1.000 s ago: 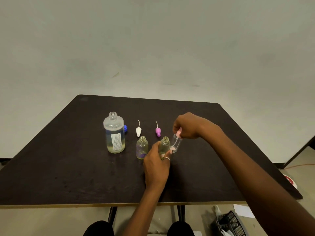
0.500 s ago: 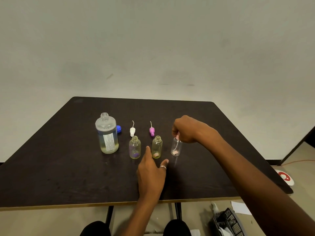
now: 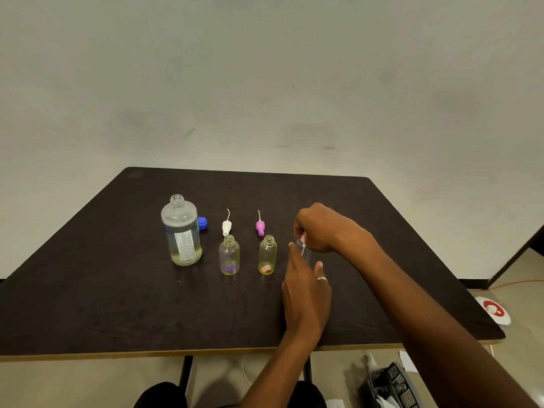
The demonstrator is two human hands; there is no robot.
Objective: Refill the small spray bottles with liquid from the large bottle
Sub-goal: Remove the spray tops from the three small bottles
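On large bottle [image 3: 182,231], white label [image 3: 184,245], unreadable.

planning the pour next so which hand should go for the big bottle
Left, probably. The large bottle stands far left, past the two open small bottles. The left hand is nearer it; the right hand pinches the top of the third small bottle and would have to cross over them.

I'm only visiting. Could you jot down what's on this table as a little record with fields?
Large bottle: upright, uncapped, partly full; blue cap behind it.
Open small bottles: left small bottle and middle small bottle, upright.
Loose tops: white spray top, pink spray top, lying behind them.
Third small bottle: clear, between both hands.
Left hand: around its body.
Right hand: pinches its top.
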